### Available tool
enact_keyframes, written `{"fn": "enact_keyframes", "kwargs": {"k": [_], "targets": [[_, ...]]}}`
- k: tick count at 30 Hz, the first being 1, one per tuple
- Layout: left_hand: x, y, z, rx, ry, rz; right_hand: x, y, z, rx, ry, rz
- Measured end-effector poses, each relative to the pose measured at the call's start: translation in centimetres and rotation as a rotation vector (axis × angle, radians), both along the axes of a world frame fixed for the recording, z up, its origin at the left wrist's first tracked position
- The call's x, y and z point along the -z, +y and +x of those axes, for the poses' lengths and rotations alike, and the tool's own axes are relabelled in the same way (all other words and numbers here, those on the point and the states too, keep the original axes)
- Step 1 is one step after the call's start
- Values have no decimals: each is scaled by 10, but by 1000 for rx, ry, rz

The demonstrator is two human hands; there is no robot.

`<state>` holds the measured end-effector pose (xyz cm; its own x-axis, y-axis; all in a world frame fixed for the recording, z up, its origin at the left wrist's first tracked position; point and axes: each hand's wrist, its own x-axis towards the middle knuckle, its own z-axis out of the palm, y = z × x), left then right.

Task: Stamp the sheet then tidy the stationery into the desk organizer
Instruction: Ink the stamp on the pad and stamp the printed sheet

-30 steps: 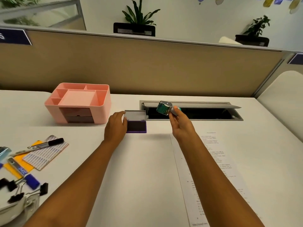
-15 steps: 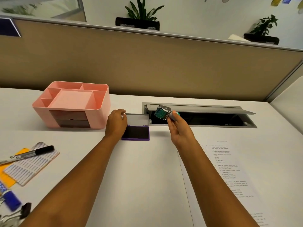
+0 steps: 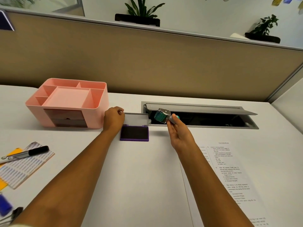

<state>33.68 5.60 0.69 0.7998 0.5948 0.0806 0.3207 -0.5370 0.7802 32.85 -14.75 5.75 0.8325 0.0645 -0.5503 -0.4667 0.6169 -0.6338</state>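
A purple ink pad (image 3: 134, 133) lies open on the white desk, its grey lid (image 3: 136, 118) standing up behind it. My left hand (image 3: 113, 118) holds the lid's left edge with curled fingers. My right hand (image 3: 179, 133) grips a roller stamp (image 3: 162, 115) by its handle, just right of the pad and above the desk. The stamp's teal bands face left toward the pad. A printed sheet (image 3: 229, 174) lies under my right forearm. The pink desk organizer (image 3: 68, 102) stands to the left, its top compartments holding nothing.
An open grey cable hatch (image 3: 200, 117) is set into the desk behind the stamp. At the left edge lie a black marker (image 3: 27, 154), a label sheet (image 3: 23, 166), yellow notes, a blue item and binder clips (image 3: 14, 213). A tan partition (image 3: 147, 63) closes the back.
The view has shifted, so the stationery at the left slides toward the frame edge. My left hand stays on the pad's lid. The stamp hovers in nearly the same place beside the pad.
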Motion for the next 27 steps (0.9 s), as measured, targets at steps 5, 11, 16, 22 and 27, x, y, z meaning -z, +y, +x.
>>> {"fn": "enact_keyframes", "kwargs": {"k": [5, 11, 16, 22, 27], "targets": [[2, 3, 3, -1, 7, -10, 4, -2, 2, 6, 5, -11], [0, 3, 6, -33, 12, -17, 7, -4, 4, 17, -1, -1], [-1, 1, 10, -47, 37, -6, 11, -4, 5, 13, 8, -10], [0, 0, 10, -31, 25, -11, 12, -3, 4, 25, 7, -4], [-2, -3, 7, -21, -3, -8, 11, -4, 4, 24, 11, 4]]}}
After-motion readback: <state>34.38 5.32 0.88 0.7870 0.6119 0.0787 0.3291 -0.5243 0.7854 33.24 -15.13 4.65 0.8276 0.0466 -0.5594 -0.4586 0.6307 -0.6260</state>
